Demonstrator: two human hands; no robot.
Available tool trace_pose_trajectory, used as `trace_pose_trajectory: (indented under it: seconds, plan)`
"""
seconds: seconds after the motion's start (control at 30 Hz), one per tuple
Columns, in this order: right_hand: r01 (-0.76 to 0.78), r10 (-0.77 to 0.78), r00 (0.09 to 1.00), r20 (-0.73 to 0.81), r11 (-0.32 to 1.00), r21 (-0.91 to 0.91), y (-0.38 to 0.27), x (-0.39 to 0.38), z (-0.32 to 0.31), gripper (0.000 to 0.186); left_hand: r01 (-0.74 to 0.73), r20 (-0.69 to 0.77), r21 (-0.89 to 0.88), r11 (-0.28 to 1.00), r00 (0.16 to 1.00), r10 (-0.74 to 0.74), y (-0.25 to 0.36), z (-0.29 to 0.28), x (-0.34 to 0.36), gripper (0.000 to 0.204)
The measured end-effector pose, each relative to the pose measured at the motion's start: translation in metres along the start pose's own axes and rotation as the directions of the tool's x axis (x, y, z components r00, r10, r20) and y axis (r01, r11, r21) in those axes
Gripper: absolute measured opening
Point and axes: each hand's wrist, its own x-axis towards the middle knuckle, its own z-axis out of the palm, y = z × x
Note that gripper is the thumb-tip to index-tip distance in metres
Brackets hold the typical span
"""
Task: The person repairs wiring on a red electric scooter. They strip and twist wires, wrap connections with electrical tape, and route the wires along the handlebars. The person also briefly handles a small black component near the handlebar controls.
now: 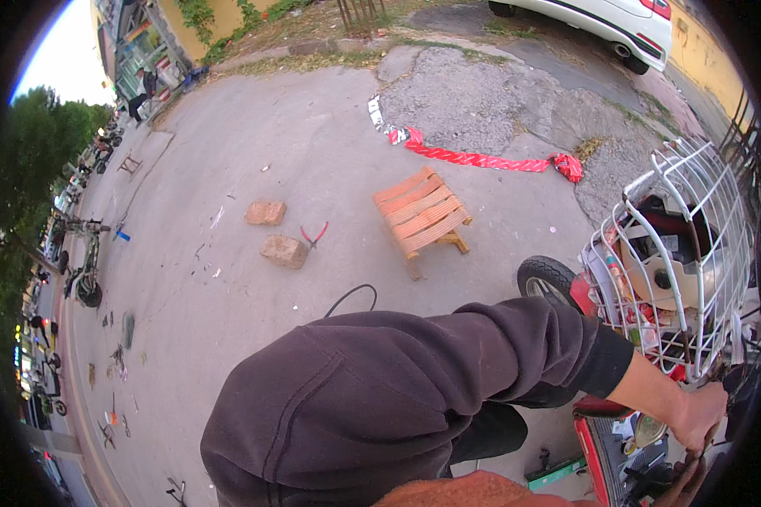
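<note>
My left arm in a dark sleeve reaches across to the right, where my left hand (693,414) has its fingers closed at the dark front part of a scooter, on something I cannot make out. Below it, at the lower right edge, my right hand (685,482) shows only partly, in shadow, its grip unclear. Just above my left hand is a white wire basket (693,165) holding a pale helmet (668,283). A red-edged panel (592,448) with small objects and a green strip (554,473) lie below my sleeve.
A wooden stool (420,211), two bricks (281,251), red-handled pliers (313,235) and a red-and-white strip (482,159) lie on the pavement. Scattered tools (110,418) are at lower left. A person (144,89), parked two-wheelers (84,270) and a white car (592,25) are farther off.
</note>
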Motion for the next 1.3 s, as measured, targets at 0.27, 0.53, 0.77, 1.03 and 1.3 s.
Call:
trace_pose_trajectory:
  seconds: [0.27, 0.53, 0.77, 1.03, 1.3]
  plan:
    - [-0.323, 0.338, 0.939, 0.066, 0.797, 0.51, 0.068, 0.007, 0.043, 0.035, 0.072, -0.024, 0.013, 0.997, 0.997, -0.072, -0.004, -0.007, -0.003, 0.022]
    - [-0.362, 0.357, 0.929, 0.094, 0.827, 0.43, -0.008, -0.006, -0.005, 0.034, -0.028, -0.021, -0.141, 0.99, 0.999, 0.025, 0.005, -0.013, -0.01, 0.036]
    - [-0.294, 0.327, 0.944, 0.035, 0.791, 0.537, -0.05, 0.019, 0.011, 0.025, 0.101, 0.187, -0.26, 0.96, 0.981, -0.053, 0.026, -0.091, -0.031, 0.032]
    - [-0.319, 0.334, 0.939, 0.081, 0.758, 0.569, -0.053, 0.017, 0.003, 0.022, 0.26, 0.249, -0.327, 0.909, 0.951, -0.183, 0.031, -0.086, -0.03, 0.022]
    - [-0.211, 0.216, 0.975, 0.054, 0.817, 0.537, -0.044, 0.022, -0.001, 0.021, 0.275, 0.25, -0.395, 0.876, 0.95, -0.186, 0.028, -0.083, -0.038, 0.03]
